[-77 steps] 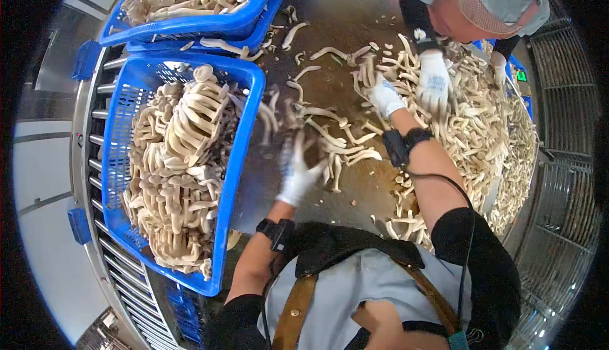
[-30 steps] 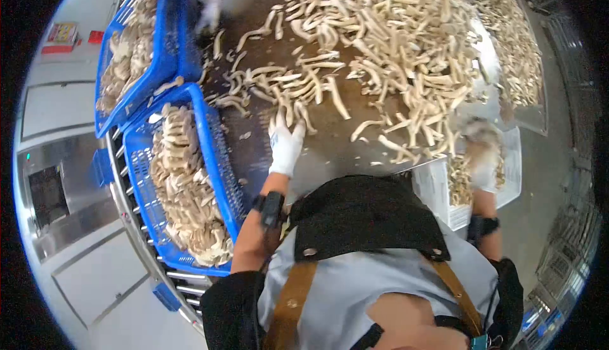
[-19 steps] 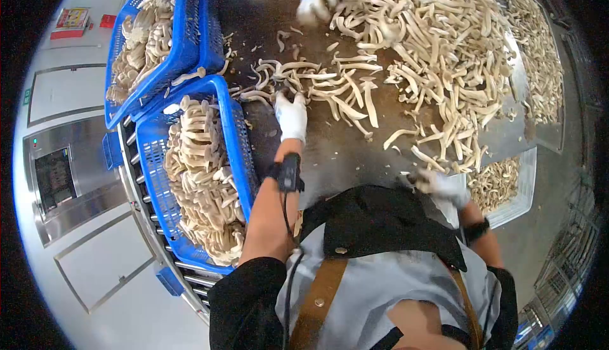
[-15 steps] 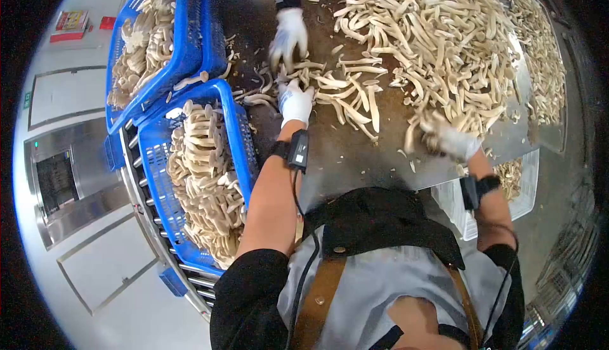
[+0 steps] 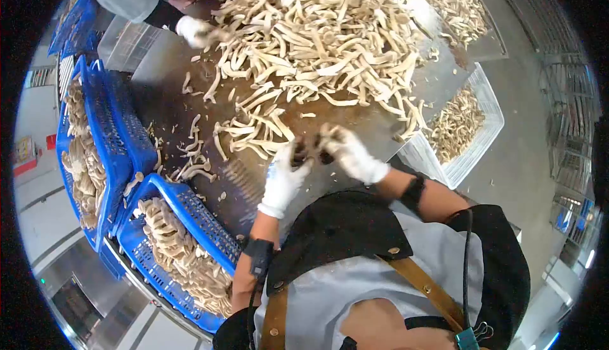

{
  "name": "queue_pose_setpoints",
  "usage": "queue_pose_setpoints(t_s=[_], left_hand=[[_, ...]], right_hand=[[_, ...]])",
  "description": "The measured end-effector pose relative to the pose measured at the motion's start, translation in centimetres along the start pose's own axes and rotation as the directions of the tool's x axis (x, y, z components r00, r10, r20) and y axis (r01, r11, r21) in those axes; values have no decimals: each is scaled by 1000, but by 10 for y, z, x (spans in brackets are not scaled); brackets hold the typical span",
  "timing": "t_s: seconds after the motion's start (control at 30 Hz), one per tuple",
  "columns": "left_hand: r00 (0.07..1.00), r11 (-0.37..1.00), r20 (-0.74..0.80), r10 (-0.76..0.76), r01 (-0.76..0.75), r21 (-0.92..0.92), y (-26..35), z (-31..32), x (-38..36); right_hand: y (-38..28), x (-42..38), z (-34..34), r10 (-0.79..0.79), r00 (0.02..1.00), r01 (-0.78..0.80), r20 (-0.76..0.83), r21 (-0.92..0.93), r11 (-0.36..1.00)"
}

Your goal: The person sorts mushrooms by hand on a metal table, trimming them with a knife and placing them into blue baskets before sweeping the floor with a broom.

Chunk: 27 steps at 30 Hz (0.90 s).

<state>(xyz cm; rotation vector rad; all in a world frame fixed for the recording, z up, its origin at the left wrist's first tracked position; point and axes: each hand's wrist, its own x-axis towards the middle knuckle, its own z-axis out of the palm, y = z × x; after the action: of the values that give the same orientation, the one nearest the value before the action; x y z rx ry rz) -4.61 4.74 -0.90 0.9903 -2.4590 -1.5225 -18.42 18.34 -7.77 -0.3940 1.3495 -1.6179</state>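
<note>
In white gloves, my left hand (image 5: 283, 177) and my right hand (image 5: 353, 155) are close together above the metal table, near the apron. The fingers of both are curled, and their fingertips look dark. Something brownish and blurred shows between them, but I cannot make out what it is. Just beyond my left hand lies a loose group of long, pale mushrooms (image 5: 255, 133). Behind it a large heap of the same mushrooms (image 5: 311, 39) covers the far part of the table (image 5: 244, 188).
Blue baskets (image 5: 181, 223) packed with mushrooms stand at the left on a roller conveyor. A white crate (image 5: 479, 131) of small pieces sits at the right below the table edge. Opposite, a co-worker's gloved hand (image 5: 192, 31) touches the heap's left side.
My right hand has left the heap's near edge and come beside my left hand. My left hand has drawn back from the mushrooms. The camera view has turned, and the co-worker's hand has moved away.
</note>
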Motion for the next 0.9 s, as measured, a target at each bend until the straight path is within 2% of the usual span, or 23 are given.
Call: queue_pose_setpoints(t_s=[0.03, 0.07, 0.1, 0.17, 0.2, 0.23, 0.27, 0.3, 0.33, 0.4, 0.47, 0.5, 0.57, 0.6, 0.63, 0.67, 0.7, 0.73, 0.77, 0.8, 0.83, 0.87, 0.9], left_hand=[[995, 982, 33, -94, 98, -161, 4, -3, -3], [991, 973, -42, -126, 115, -201, -3, -10, -6], [984, 998, -179, 1, 10, 59, -8, -26, -13], [876, 983, -466, -123, 174, 67, -47, -53, -25], [733, 957, -657, -177, 283, 58, -59, -65, -27], [659, 964, -708, -256, 226, -139, -106, -82, -32], [472, 899, -791, -390, 383, -214, -100, -86, -32], [419, 838, -759, -499, 456, -300, -118, -100, -31], [462, 858, -828, -318, 511, -44, -178, -113, -32], [520, 895, -739, -428, 356, -268, -179, -112, -12], [593, 848, -629, -502, 198, -491, -174, -110, 25], [624, 805, -709, -327, -209, -556, -198, -95, 49], [806, 618, -464, -367, -162, -770, -140, -63, 90], [823, 734, -481, -304, -119, -668, -130, -45, 114], [835, 833, -495, -239, -85, -546, -119, -27, 137], [804, 989, -591, -69, -22, -145, -128, -11, 159], [832, 982, -543, -109, 5, -190, -99, -8, 164], [858, 971, -492, -150, 35, -236, -63, -13, 167], [834, 988, -548, -70, -19, -156, -51, -23, 169], [806, 995, -592, 5, -60, -74, -40, -31, 165], [791, 995, -607, 75, -102, -10, -14, -39, 149], [791, 982, -594, 147, -188, -7, 2, -43, 139], [897, 966, -439, 52, -157, -207, 12, -45, 125]], right_hand=[[-28, -17, -26, 48, 999, -46, -26, 49, 998], [-62, -34, -47, -108, 986, 103, -124, -43, 994], [-55, -52, -106, -207, 957, 166, -202, -202, 965], [-42, -88, -221, -396, 850, 171, -347, -528, 832], [-32, -105, -261, -20, 848, 112, -530, 141, 984], [-49, -115, -247, 33, 698, 130, -715, 172, 976], [-72, -122, -229, 90, 509, 155, -856, 193, 969], [-69, -123, -237, 19, 463, 86, -886, 66, 994], [-68, -121, -234, -22, 519, 5, -855, -22, 1000], [-67, -106, -224, -76, 638, -138, -766, -211, 968], [-13, -76, -258, -129, 786, -207, -605, -454, 867], [13, -57, -269, -130, 825, -226, -550, -532, 816], [8, 2, -197, -81, 789, -190, -609, -367, 911], [-10, 24, -152, -37, 766, -108, -642, -185, 977], [22, 52, -164, -231, 902, -10, -364, -554, 833], [24, 74, -151, -177, 936, 20, -303, -457, 889], [26, 97, -138, -121, 963, 30, -241, -351, 936], [26, 111, -141, -211, 974, 195, 78, -760, 620], [26, 124, -143, -277, 879, 440, 389, -885, 153], [8, 121, -124, -237, 947, 311, 215, -795, 521], [-36, 106, -88, -120, 991, 135, 64, -574, 808], [-79, 92, -58, 52, 998, -60, -41, -259, 964], [-107, 84, -44, 120, 992, -111, 48, -163, 980]])
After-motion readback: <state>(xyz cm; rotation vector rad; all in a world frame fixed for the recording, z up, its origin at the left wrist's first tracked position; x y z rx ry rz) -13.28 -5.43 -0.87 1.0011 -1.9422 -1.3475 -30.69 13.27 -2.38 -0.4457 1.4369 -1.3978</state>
